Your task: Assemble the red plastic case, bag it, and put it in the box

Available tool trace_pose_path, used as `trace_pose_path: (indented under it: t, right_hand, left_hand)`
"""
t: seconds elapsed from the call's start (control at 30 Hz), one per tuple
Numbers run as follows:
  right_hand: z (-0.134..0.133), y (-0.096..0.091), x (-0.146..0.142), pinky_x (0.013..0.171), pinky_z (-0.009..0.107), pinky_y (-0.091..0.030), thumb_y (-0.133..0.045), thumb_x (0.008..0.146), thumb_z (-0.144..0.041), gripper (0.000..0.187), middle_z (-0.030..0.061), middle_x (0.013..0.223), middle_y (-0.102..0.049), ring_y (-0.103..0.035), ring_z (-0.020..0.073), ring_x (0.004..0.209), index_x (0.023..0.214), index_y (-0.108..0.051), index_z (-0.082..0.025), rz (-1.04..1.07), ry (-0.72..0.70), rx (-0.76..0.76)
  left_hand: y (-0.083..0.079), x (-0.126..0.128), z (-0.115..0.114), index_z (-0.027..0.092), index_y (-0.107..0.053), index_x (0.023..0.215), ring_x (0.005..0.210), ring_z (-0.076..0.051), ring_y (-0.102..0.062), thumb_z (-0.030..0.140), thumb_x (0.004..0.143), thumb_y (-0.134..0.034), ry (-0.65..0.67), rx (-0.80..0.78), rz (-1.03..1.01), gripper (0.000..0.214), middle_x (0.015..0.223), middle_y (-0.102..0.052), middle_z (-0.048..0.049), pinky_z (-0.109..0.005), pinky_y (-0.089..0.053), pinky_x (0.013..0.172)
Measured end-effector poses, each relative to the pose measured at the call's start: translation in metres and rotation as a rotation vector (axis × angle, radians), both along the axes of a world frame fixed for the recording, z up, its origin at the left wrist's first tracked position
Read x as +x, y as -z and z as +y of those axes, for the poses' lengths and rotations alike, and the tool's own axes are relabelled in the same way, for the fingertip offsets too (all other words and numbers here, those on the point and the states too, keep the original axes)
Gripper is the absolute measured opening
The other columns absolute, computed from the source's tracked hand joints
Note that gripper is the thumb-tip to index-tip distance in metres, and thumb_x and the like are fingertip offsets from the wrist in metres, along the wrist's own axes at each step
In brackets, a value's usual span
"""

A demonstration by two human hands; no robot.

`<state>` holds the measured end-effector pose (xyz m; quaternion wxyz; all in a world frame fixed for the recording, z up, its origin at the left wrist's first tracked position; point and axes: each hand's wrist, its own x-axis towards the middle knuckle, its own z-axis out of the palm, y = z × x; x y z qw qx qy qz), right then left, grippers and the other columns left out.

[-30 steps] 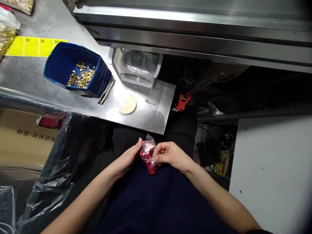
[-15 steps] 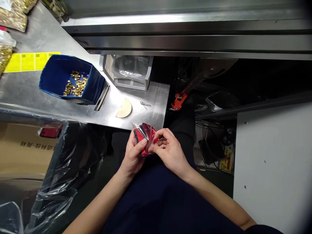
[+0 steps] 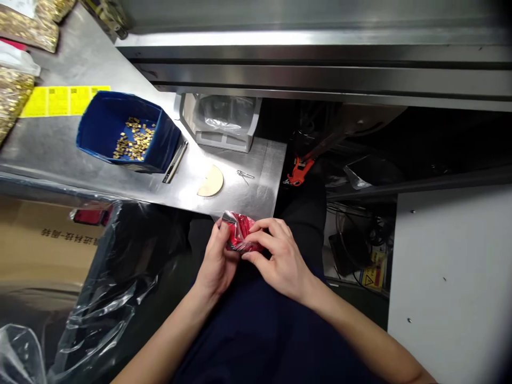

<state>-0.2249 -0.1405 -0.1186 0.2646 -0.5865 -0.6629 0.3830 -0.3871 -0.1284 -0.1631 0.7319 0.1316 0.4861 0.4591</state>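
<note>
Over my lap, just below the metal table's front edge, both hands grip a small red object wrapped in a clear plastic bag (image 3: 239, 233). My left hand (image 3: 216, 261) holds it from the left with the fingers curled round it. My right hand (image 3: 276, 256) pinches it from the right, the fingers closed over the top. Part of the red object is hidden under my fingers.
A steel table (image 3: 248, 197) carries a blue bin (image 3: 162, 144) of small brass parts, a grey tray (image 3: 218, 120) holding clear plastic, a half-round wooden piece (image 3: 211, 183), a metal bar (image 3: 175, 161) and yellow labels (image 3: 64, 100). A cardboard box (image 3: 40, 250) with plastic sheeting stands at left, a white panel (image 3: 452, 277) at right.
Both hands rose from my lap toward the table edge with the bagged red object, and they turned it; my right fingers now close over its top.
</note>
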Motion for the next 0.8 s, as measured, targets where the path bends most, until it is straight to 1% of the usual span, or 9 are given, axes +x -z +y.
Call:
trace_pose_path:
  t: [0.1, 0.17, 0.23, 0.33, 0.4, 0.57, 0.67, 0.73, 0.8]
  right_hand:
    - [0.015, -0.008, 0.002, 0.107, 0.042, -0.043, -0.078, 0.086, -0.014, 0.018, 0.0032, 0.119, -0.065, -0.054, 0.0232, 0.120, 0.100, -0.074, -0.024, 0.036, -0.085, -0.090]
    - [0.022, -0.009, 0.000, 0.112, 0.043, -0.041, -0.079, 0.085, -0.016, 0.015, 0.0028, 0.120, -0.064, -0.052, 0.0236, 0.127, 0.098, -0.075, -0.024, 0.105, -0.237, -0.208]
    - [0.026, -0.002, -0.006, 0.112, 0.042, -0.043, -0.084, 0.082, -0.023, 0.013, 0.0022, 0.120, -0.063, -0.053, 0.0235, 0.127, 0.093, -0.077, -0.024, 0.235, -0.359, -0.367]
    - [0.028, 0.012, -0.020, 0.107, 0.041, -0.048, -0.091, 0.075, -0.039, 0.022, 0.0020, 0.116, -0.064, -0.060, 0.0231, 0.118, 0.085, -0.078, -0.024, 0.419, -0.390, -0.592]
    - [0.029, 0.017, -0.030, 0.111, 0.043, -0.045, -0.089, 0.075, -0.047, 0.027, 0.0028, 0.118, -0.065, -0.059, 0.0244, 0.121, 0.084, -0.078, -0.024, 0.463, -0.409, -0.656]
    - [0.035, 0.004, -0.052, 0.119, 0.044, -0.039, -0.068, 0.096, -0.052, 0.030, 0.0057, 0.142, -0.055, -0.049, 0.0256, 0.137, 0.114, -0.076, -0.029, 0.435, -0.485, -0.560]
    - [0.040, 0.000, -0.053, 0.114, 0.041, -0.044, -0.066, 0.097, -0.051, 0.040, 0.0071, 0.148, -0.049, -0.052, 0.0259, 0.134, 0.133, -0.064, -0.033, 0.375, -0.331, -0.361]
    - [0.045, 0.003, -0.048, 0.107, 0.037, -0.049, -0.063, 0.099, -0.049, 0.039, 0.0068, 0.144, -0.051, -0.059, 0.0241, 0.124, 0.135, -0.061, -0.034, 0.343, -0.263, -0.302]
    - [0.050, 0.009, -0.039, 0.103, 0.034, -0.052, -0.058, 0.101, -0.048, 0.036, 0.0057, 0.138, -0.055, -0.063, 0.0220, 0.117, 0.134, -0.059, -0.034, 0.301, -0.246, -0.315]
  left_hand:
    - [-0.001, -0.035, -0.006, 0.034, -0.056, 0.139, 0.132, -0.033, -0.054, 0.056, 0.065, -0.095, 0.178, 0.517, 0.455, 0.087, 0.147, -0.053, -0.0086, -0.044, -0.051, 0.107]
    - [-0.007, -0.055, -0.013, 0.034, -0.062, 0.135, 0.138, -0.036, -0.047, 0.038, 0.069, -0.097, 0.413, 0.820, 0.718, 0.075, 0.147, -0.055, -0.0085, -0.051, -0.044, 0.114]
    - [-0.015, -0.067, -0.023, 0.030, -0.068, 0.127, 0.131, -0.031, -0.054, 0.021, 0.085, -0.084, 0.535, 0.909, 0.791, 0.046, 0.134, -0.063, -0.0088, -0.049, -0.046, 0.111]
    - [-0.024, -0.070, -0.040, 0.026, -0.070, 0.117, 0.110, -0.025, -0.063, 0.013, 0.091, -0.074, 0.389, 0.820, 0.771, 0.030, 0.114, -0.069, -0.0071, -0.041, -0.054, 0.097]
    - [-0.026, -0.070, -0.050, 0.026, -0.071, 0.113, 0.107, -0.024, -0.062, 0.011, 0.090, -0.074, 0.300, 0.762, 0.815, 0.028, 0.106, -0.070, -0.0055, -0.040, -0.054, 0.095]
    - [-0.043, -0.092, -0.061, 0.027, -0.070, 0.105, 0.107, -0.026, -0.063, 0.019, 0.089, -0.078, 0.230, 0.613, 0.934, 0.019, 0.108, -0.070, -0.0052, -0.040, -0.053, 0.094]
    - [-0.069, -0.138, -0.057, 0.028, -0.067, 0.099, 0.103, -0.025, -0.065, 0.025, 0.094, -0.072, 0.125, 0.566, 1.011, 0.008, 0.106, -0.067, -0.0045, -0.038, -0.054, 0.091]
    - [-0.088, -0.184, -0.048, 0.028, -0.062, 0.099, 0.108, -0.025, -0.064, 0.028, 0.098, -0.064, -0.001, 0.548, 1.151, 0.002, 0.105, -0.065, -0.0043, -0.039, -0.053, 0.096]
    - [-0.099, -0.239, -0.034, 0.028, -0.058, 0.106, 0.120, -0.028, -0.061, 0.034, 0.097, -0.062, -0.042, 0.449, 1.378, 0.011, 0.113, -0.064, -0.0052, -0.043, -0.048, 0.106]
